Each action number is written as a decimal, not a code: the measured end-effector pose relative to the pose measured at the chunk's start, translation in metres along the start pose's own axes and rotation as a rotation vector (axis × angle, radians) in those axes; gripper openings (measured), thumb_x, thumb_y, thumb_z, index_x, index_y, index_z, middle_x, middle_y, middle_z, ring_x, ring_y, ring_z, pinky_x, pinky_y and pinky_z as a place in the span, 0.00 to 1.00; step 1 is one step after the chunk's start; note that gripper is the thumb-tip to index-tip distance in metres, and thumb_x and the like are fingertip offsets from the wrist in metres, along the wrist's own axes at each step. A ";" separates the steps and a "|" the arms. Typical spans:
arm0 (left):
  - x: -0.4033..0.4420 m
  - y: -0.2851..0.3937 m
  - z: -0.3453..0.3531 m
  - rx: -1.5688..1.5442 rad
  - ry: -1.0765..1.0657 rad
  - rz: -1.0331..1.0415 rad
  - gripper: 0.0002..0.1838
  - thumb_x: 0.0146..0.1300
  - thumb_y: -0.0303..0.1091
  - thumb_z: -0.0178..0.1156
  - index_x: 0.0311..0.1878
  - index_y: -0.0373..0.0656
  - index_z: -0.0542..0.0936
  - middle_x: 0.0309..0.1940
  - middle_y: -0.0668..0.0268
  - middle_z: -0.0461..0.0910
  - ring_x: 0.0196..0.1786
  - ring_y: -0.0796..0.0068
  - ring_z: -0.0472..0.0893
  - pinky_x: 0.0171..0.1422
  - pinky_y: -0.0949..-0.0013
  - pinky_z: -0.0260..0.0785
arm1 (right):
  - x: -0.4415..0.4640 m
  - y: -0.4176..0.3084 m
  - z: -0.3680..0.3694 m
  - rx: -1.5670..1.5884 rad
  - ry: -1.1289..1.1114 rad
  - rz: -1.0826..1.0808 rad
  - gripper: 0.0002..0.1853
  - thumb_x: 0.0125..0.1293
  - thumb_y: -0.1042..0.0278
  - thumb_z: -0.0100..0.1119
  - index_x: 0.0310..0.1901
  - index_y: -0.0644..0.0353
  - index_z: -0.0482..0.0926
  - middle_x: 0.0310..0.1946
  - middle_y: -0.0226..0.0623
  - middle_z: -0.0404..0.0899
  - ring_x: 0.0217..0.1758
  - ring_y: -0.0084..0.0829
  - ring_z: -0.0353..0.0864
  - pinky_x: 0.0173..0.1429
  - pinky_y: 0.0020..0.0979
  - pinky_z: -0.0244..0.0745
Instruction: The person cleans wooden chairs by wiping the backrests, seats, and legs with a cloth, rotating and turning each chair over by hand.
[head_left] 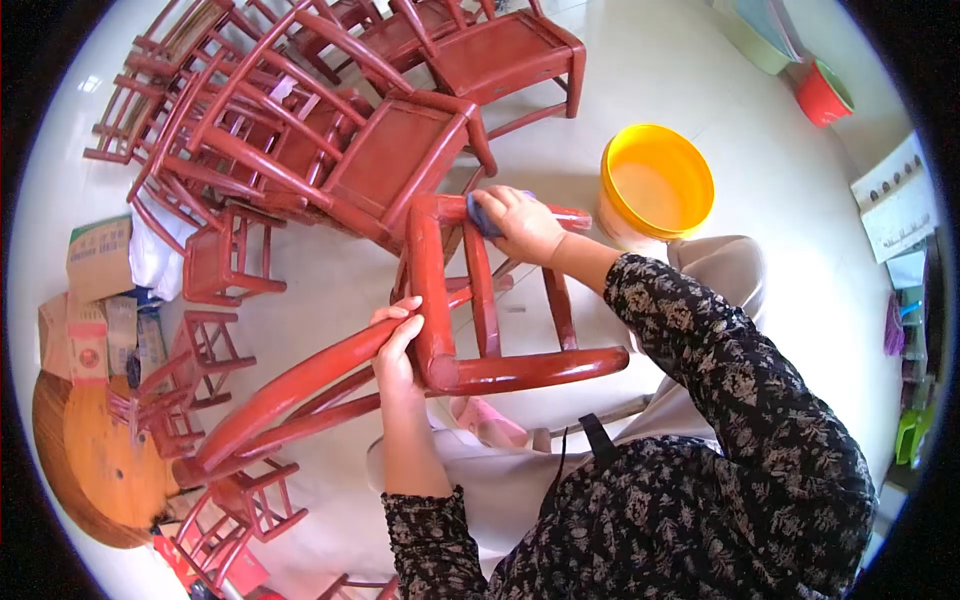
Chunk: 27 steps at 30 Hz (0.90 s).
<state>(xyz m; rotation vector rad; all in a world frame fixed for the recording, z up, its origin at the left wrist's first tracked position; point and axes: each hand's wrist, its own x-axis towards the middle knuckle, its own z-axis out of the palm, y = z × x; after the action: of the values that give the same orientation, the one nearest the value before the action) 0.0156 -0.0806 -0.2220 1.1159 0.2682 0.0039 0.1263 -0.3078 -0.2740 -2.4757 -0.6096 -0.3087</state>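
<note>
A: In the head view, how is the right hand (522, 225) placed?
B: Its fingers are bent closed over a blue cloth (484, 215), which lies against a rail of a red chair (430, 290).
A: And the left hand (397, 352)?
B: Fingers curled around the same chair's frame, gripping it; their far side is hidden.
A: Where's that chair?
B: Tipped over in front of the person's lap, its long curved pieces reaching toward the lower left.
A: What's around it?
B: A yellow bucket (660, 145) stands on the pale floor (790, 230), near the right hand. More red chairs (395, 160) crowd beyond, with cardboard boxes (100, 260) and a round wooden top (110, 450) well off to the left.
</note>
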 end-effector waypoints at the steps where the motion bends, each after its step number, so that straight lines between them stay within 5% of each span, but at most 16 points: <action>1: 0.000 -0.001 -0.001 -0.003 0.008 0.001 0.11 0.51 0.20 0.59 0.36 0.45 0.71 0.44 0.61 0.77 0.49 0.66 0.75 0.57 0.63 0.68 | -0.001 0.005 0.004 -0.005 0.045 -0.010 0.31 0.49 0.72 0.59 0.59 0.57 0.65 0.53 0.45 0.70 0.57 0.47 0.70 0.60 0.41 0.67; 4: 0.000 0.002 0.007 0.048 0.013 0.039 0.11 0.50 0.17 0.59 0.34 0.43 0.71 0.44 0.59 0.79 0.50 0.69 0.75 0.57 0.68 0.66 | -0.013 0.023 -0.006 0.089 -0.018 0.070 0.30 0.50 0.69 0.60 0.58 0.57 0.66 0.53 0.47 0.70 0.57 0.48 0.70 0.59 0.42 0.67; 6: 0.002 0.002 0.006 0.012 0.023 0.012 0.11 0.50 0.17 0.59 0.34 0.43 0.71 0.43 0.59 0.80 0.50 0.69 0.75 0.57 0.68 0.66 | -0.032 0.040 -0.014 0.162 -0.116 0.306 0.30 0.51 0.64 0.61 0.58 0.57 0.66 0.52 0.47 0.70 0.55 0.49 0.72 0.58 0.42 0.68; 13: 0.000 0.001 0.007 0.023 -0.019 0.002 0.11 0.48 0.20 0.59 0.34 0.45 0.71 0.43 0.63 0.78 0.48 0.69 0.75 0.56 0.66 0.67 | -0.021 0.036 -0.014 0.054 -0.196 0.224 0.25 0.51 0.65 0.60 0.52 0.61 0.69 0.48 0.50 0.72 0.51 0.51 0.73 0.54 0.43 0.70; 21: 0.003 -0.007 0.005 0.000 -0.032 0.034 0.11 0.49 0.18 0.59 0.34 0.44 0.71 0.44 0.61 0.79 0.47 0.68 0.75 0.57 0.66 0.66 | -0.008 0.009 -0.002 -0.011 -0.003 0.054 0.28 0.49 0.70 0.60 0.55 0.60 0.66 0.50 0.49 0.70 0.50 0.50 0.74 0.54 0.43 0.71; 25: 0.002 -0.006 0.009 -0.021 -0.006 0.058 0.11 0.49 0.18 0.60 0.34 0.43 0.72 0.43 0.60 0.80 0.47 0.69 0.76 0.57 0.66 0.66 | -0.030 0.025 -0.011 -0.112 -0.045 0.237 0.29 0.51 0.67 0.61 0.56 0.57 0.65 0.47 0.49 0.70 0.50 0.51 0.74 0.52 0.45 0.72; 27: 0.006 -0.008 0.007 0.019 -0.071 0.054 0.11 0.48 0.18 0.60 0.34 0.42 0.73 0.43 0.59 0.80 0.48 0.70 0.76 0.57 0.67 0.66 | -0.030 0.030 -0.017 -0.069 -0.239 0.335 0.29 0.52 0.65 0.61 0.56 0.57 0.65 0.47 0.51 0.71 0.48 0.52 0.75 0.50 0.46 0.73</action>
<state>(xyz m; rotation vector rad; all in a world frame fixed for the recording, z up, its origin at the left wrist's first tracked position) 0.0214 -0.0890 -0.2272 1.1399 0.1750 0.0096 0.1135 -0.3506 -0.2842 -2.6469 -0.2698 0.0995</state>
